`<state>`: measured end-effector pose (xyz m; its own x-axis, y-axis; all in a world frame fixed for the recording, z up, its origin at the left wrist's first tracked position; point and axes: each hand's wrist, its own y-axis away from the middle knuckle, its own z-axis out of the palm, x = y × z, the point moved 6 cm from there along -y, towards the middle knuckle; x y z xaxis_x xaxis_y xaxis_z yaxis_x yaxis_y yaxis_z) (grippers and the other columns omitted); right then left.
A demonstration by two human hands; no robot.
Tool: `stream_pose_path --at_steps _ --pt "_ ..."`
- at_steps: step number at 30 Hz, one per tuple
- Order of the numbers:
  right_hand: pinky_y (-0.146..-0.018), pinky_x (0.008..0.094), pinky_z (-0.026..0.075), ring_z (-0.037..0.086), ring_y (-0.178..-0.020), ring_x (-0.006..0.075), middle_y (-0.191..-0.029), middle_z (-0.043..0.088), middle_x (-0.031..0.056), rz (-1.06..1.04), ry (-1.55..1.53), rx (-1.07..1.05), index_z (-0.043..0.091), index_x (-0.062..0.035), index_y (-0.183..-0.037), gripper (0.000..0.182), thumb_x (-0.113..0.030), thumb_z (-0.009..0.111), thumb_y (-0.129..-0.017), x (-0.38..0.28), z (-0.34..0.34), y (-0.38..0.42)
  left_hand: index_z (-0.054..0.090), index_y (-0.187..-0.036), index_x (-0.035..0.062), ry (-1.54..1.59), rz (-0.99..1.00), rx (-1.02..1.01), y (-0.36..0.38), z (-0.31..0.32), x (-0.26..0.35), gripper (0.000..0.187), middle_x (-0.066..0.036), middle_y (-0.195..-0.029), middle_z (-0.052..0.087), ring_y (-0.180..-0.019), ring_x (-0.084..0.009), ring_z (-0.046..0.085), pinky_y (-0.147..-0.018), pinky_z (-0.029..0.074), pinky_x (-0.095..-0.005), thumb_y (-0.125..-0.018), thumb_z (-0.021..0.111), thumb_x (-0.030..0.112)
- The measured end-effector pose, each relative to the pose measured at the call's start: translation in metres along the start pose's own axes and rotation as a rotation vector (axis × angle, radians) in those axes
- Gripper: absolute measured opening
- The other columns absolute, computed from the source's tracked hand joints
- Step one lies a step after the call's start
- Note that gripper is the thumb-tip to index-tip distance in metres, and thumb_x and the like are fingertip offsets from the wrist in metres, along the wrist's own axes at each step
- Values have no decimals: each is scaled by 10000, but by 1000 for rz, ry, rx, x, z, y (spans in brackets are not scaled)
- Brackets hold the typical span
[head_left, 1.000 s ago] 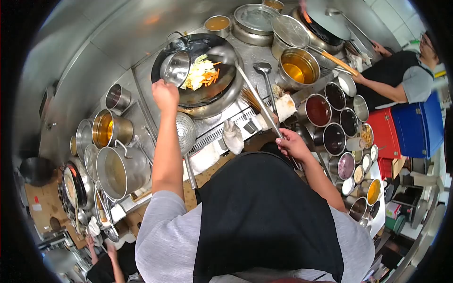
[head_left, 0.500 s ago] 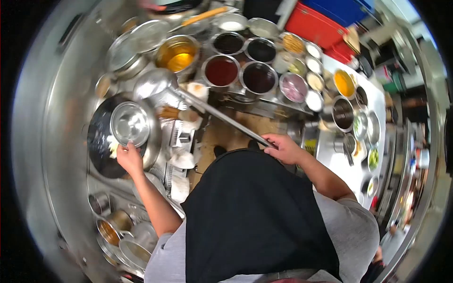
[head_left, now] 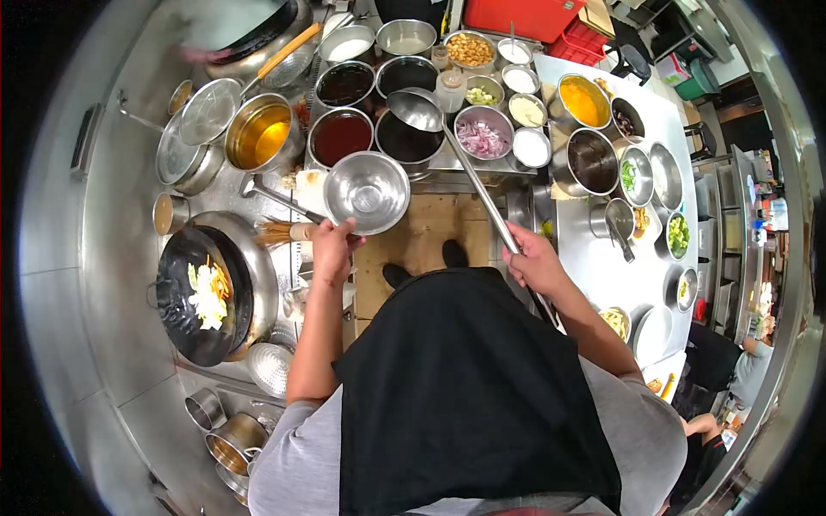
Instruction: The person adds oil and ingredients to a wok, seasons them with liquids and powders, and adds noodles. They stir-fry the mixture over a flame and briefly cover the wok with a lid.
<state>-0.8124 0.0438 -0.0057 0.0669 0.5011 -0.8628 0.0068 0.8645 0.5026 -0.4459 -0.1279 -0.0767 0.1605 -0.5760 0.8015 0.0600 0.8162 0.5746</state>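
Observation:
My left hand is closed on the rim of a metal bowl, tilted so that its bare inside shows. The bowl hangs beside the stove's edge. In my right hand, the fingers wrap round the long handle of a ladle. The ladle's head is over a pot of dark sauce; whether it touches the sauce is hidden. Left of my left hand, a black wok holds pale and orange shredded pieces. A dark-handled tool ends close behind my left hand.
Pots of red sauce, oil and chopped onion line the back. A bamboo brush lies by the wok. On the right, a white counter bears several bowls. Another person's arm shows at lower right.
My left hand has brought the bowl from over the wok rightward. My right hand has swung the ladle's head from near the wok to the sauce pots. The shredded food is now uncovered.

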Motion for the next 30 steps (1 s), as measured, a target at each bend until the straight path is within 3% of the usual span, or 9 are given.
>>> stream_pose_path --at_steps 3,7,15,20,23,27,29,30 --pt "-480 230 436 500 -576 62 -900 576 -17 40 -30 -36 424 -80 -1644 700 59 583 -977 5 -6 -13 655 -1118 46 30 -20 7 11 3 -8 102 -27 -933 679 -766 -140 666 -692 611 -309 -1026 662 89" --pt "-484 244 448 513 -585 66 -862 563 -15 72 -91 -77 441 -81 -1624 669 7 627 -987 6 -7 -19 659 -1147 37 52 -21 32 16 -8 -17 134 -34 -961 690 -743 -145 666 -696 613 -311 -1024 650 87" --pt "-460 226 424 465 -565 60 -922 554 38 119 -559 -245 391 2 -1614 712 -52 622 -943 -12 -19 -12 669 -1121 20 128 16 105 21 -30 -24 124 -56 -966 702 -732 -144 662 -688 618 -303 -1013 661 82" --pt "-400 226 398 457 -505 74 -894 554 75 222 -526 -360 358 24 -1621 744 -74 614 -931 -52 -15 4 665 -1122 -14 168 31 183 26 -54 -34 142 -75 -947 704 -737 -153 681 -685 626 -302 -1022 665 87" --pt "-397 226 389 451 -506 68 -919 579 82 344 -476 -486 381 30 -1614 734 -23 604 -917 -76 16 2 663 -1115 -20 200 29 286 38 -75 -39 138 -80 -960 712 -737 -161 690 -678 628 -299 -1024 661 84" --pt "-424 218 403 462 -541 59 -921 568 71 411 -424 -767 380 37 -1613 723 -11 622 -934 -114 118 -15 651 -1147 -27 399 76 507 70 -116 -43 150 -103 -1003 727 -770 -171 715 -671 629 -296 -1030 643 67" --pt "-433 227 411 474 -546 65 -912 567 62 413 -323 -843 384 34 -1611 716 -20 647 -948 -123 181 -29 644 -1160 -24 499 153 566 99 -134 -33 155 -110 -1021 727 -764 -174 712 -672 630 -296 -1029 639 60" --pt "-445 228 415 474 -555 58 -931 581 49 284 -121 -845 387 36 -1613 705 -12 644 -958 -127 212 -37 644 -1160 -22 539 187 608 110 -146 -32 153 -113 -1030 727 -770 -173 710 -675 630 -296 -1029 639 58"
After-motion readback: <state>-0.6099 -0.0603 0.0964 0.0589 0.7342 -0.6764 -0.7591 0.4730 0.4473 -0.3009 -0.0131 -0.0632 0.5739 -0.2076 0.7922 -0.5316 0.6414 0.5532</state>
